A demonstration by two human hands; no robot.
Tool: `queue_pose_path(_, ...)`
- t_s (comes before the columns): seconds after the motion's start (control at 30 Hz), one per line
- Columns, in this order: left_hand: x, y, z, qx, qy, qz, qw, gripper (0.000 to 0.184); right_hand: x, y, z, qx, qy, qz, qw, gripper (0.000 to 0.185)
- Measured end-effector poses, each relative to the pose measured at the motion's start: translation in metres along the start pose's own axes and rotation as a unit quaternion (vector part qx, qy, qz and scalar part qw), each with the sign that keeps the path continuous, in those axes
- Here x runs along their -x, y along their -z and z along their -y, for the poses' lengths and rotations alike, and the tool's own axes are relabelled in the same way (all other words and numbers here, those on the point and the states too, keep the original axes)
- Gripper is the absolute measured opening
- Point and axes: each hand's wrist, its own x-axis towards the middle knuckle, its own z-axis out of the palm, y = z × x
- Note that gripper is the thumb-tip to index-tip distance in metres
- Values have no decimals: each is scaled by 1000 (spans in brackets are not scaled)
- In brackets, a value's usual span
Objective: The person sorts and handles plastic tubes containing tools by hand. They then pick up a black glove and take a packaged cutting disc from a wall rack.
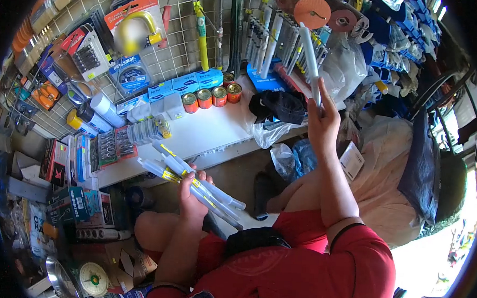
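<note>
Slim translucent packets (218, 195), yellow labels (170, 175), gripped by left hand (192, 199), pale slender packet (309, 52) held by right hand (323, 123)

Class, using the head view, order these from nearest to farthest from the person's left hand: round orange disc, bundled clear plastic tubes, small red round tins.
1. Bundled clear plastic tubes: held in the left hand.
2. Small red round tins: ahead, on the white shelf.
3. Round orange disc: high up, rightward.
</note>
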Motion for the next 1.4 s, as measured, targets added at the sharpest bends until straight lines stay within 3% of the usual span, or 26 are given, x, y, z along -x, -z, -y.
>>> queue_pose_path(0.27,0,-5,1,6,15,1,1000,27,-5,-7,-11,24,87,-22,996,51)
queue_pose_path(0.3,0,-4,1,7,16,2,1000,27,-5,-5,-10,-112,5,7,994,51)
queue_pose_path(0.37,0,-4,1,11,17,7,1000,27,-4,1,-3,-372,-155,63,913,53)
queue_pose_path(0.7,2,-4,-3,13,19,20,1000,29,-14,-2,-12,-344,-138,129,920,50)
queue_pose_path(1.3,4,-3,-8,21,9,6,1000,29,-20,-11,-10,-363,-151,122,911,46)
queue_pose_path(1.4,3,3,-7,15,15,14,1000,33,-24,-2,-16,-371,-173,199,891,50)
